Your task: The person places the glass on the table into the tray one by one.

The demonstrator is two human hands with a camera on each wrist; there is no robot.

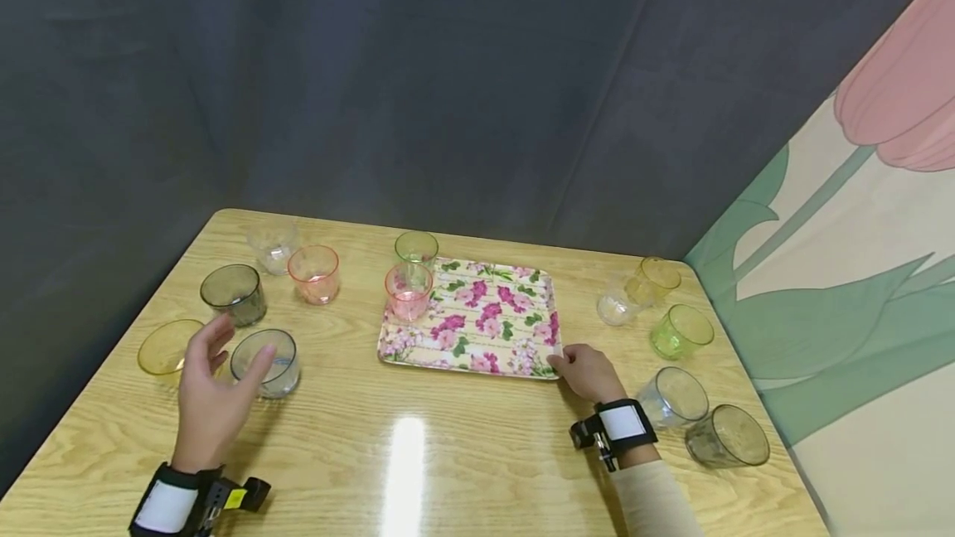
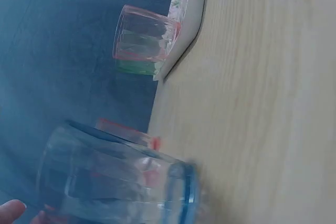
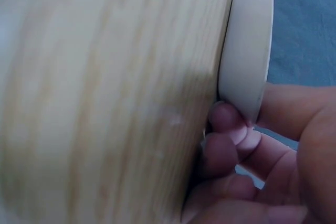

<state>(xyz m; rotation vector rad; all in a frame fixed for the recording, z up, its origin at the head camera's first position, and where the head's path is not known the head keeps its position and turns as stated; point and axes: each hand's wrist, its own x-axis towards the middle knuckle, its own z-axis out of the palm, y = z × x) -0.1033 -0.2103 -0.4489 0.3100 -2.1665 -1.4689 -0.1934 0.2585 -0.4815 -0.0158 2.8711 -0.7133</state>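
Observation:
A floral tray (image 1: 488, 326) lies mid-table, with a pink glass (image 1: 409, 295) and a green glass (image 1: 416, 249) at its left end. My right hand (image 1: 593, 373) pinches the tray's near right corner; in the right wrist view the thumb is above the rim and the curled fingertips (image 3: 226, 119) are under it. My left hand (image 1: 212, 400) is beside a bluish clear glass (image 1: 278, 371), thumb and fingers spread apart around empty space. In the left wrist view that bluish glass (image 2: 121, 177) stands close, with fingertips (image 2: 11, 211) at the lower left edge.
On the left stand a yellow glass (image 1: 167, 350), a grey glass (image 1: 237, 297), another pink glass (image 1: 315, 276) and a clear glass (image 1: 274, 251). Several glasses line the right side, among them a green glass (image 1: 679, 334) and a grey glass (image 1: 724, 439). A dark curtain (image 1: 448, 89) hangs behind.

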